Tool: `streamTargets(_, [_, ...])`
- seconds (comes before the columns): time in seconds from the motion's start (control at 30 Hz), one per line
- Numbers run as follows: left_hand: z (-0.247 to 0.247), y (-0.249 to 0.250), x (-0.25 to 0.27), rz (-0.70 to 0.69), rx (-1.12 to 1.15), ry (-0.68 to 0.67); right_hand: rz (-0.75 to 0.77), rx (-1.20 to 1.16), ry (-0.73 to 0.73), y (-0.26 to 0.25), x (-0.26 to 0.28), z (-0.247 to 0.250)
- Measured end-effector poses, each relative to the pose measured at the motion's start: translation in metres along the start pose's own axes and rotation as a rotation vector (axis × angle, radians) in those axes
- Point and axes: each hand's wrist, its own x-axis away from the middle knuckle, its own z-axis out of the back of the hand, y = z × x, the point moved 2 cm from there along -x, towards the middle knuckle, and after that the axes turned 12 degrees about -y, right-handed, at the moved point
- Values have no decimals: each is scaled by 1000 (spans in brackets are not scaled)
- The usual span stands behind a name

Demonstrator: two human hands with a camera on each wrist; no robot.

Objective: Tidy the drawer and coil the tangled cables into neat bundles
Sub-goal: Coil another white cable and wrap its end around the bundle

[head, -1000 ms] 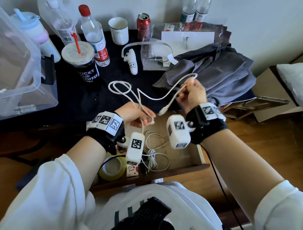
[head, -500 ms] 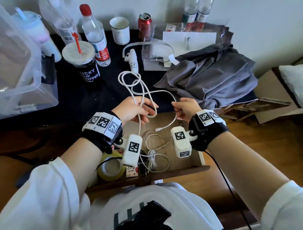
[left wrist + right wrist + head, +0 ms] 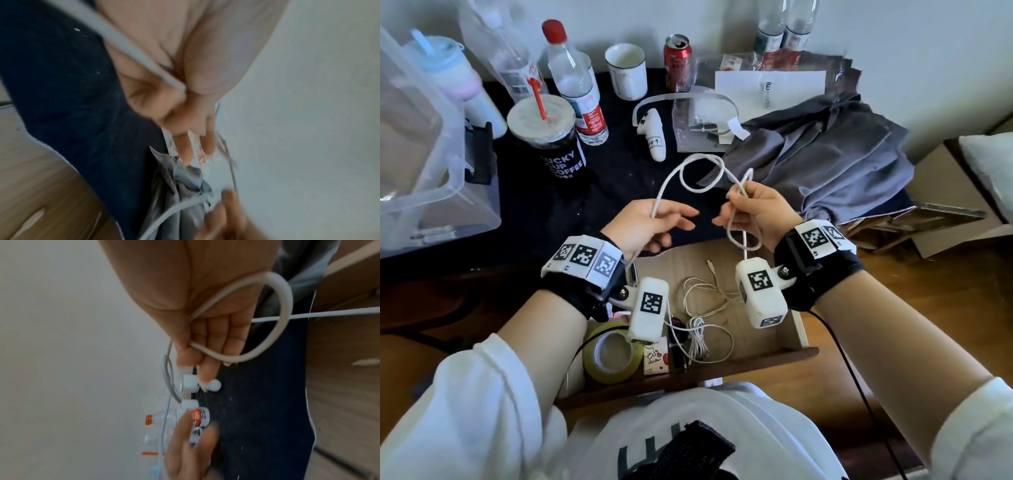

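A thick white cable [image 3: 698, 161] arcs over the black desk between my two hands, above the open wooden drawer [image 3: 763, 358]. My left hand [image 3: 671, 219] pinches one run of it between thumb and forefinger, the other fingers loosely stretched out. My right hand [image 3: 736, 205] grips the cable with curled fingers, and a loop hangs below its palm. In the right wrist view that cable [image 3: 283, 305] loops round out of the right hand [image 3: 216, 331]. In the blurred left wrist view the cable [image 3: 144, 60] crosses the left hand [image 3: 180, 97]. Thin white cables [image 3: 705, 308] lie loose in the drawer.
A yellow tape roll [image 3: 609, 356] and a small card box [image 3: 655, 359] sit at the drawer's front left. On the desk stand a coffee cup [image 3: 551, 144], bottles, a mug [image 3: 626, 70], a red can [image 3: 677, 61], a white controller [image 3: 654, 137], a grey cloth [image 3: 825, 154] and a clear bin [image 3: 421, 154].
The cable loops that stood over my left hand have shifted toward the right hand, which has risen and now holds a loop. The cable's free plug end no longer hangs between the hands.
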Motion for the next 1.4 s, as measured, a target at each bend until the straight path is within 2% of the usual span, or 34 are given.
streamTargets(0.1, [16,-4,6,-24,68,126,19,6,108,2,5,16])
streamTargets(0.2, [23,-5,7,-17,36,157,49,17,133,3,9,24])
streamTargets(0.33, [18,-2,3,-11,25,149,39,17,45,-2,11,20])
streamTargets(0.5, [5,6,-5,-24,147,119,-41,71,-105,-7,12,6])
streamTargets(0.57, [1,9,-9,-77,68,116,-81,140,-94,-5,10,4])
streamTargets(0.73, [-1,13,-11,-126,14,158,13,364,155,-2,1,6])
streamTargets(0.87, [-5,20,-12,-147,2,142,53,566,40,-5,0,-10])
streamTargets(0.93, [-6,22,-13,-157,-11,146,107,582,48,-5,-1,-12])
streamTargets(1.07, [1,17,-11,-118,-114,185,67,428,98,-2,1,-7])
streamTargets(1.17, [14,7,-5,-81,-135,183,33,248,244,3,2,6])
streamTargets(1.23, [21,0,-1,-78,-89,149,5,59,288,5,3,13])
streamTargets(1.33, [20,-4,1,-85,35,94,-3,-265,210,2,4,8])
streamTargets(1.4, [19,-4,2,-54,-34,121,2,-376,152,-4,4,1])
